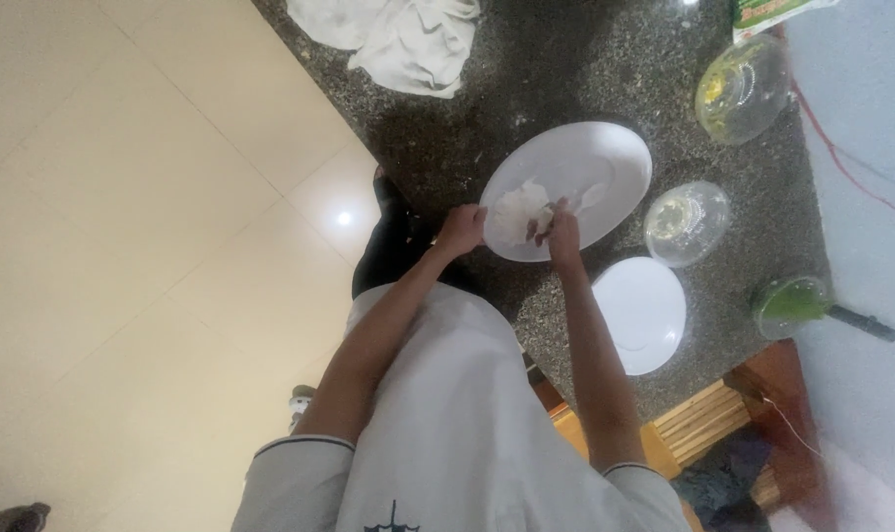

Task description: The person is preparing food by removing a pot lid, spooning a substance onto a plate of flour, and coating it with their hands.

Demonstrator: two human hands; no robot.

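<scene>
Speckled dark granite forms the table [605, 59], with cream floor tiles beside it. Nearest, left of the large white plate [605, 163], the left hand [461, 230] has its fingers clenched at the plate's rim. The right hand [563, 225] pinches a crumpled white tissue [514, 213] lying on the plate. Beyond the plate sit a glass bowl [686, 223] and a white cloth [408, 34]. Hard wiping might tip the plate, since it overhangs the table edge.

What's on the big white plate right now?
On the big plate lies a crumpled white sheet, tissue or thin dough, which both hands hold: left hand at its edge, right hand pinching it. Whatever lies under the sheet and fingers is hidden.
</scene>
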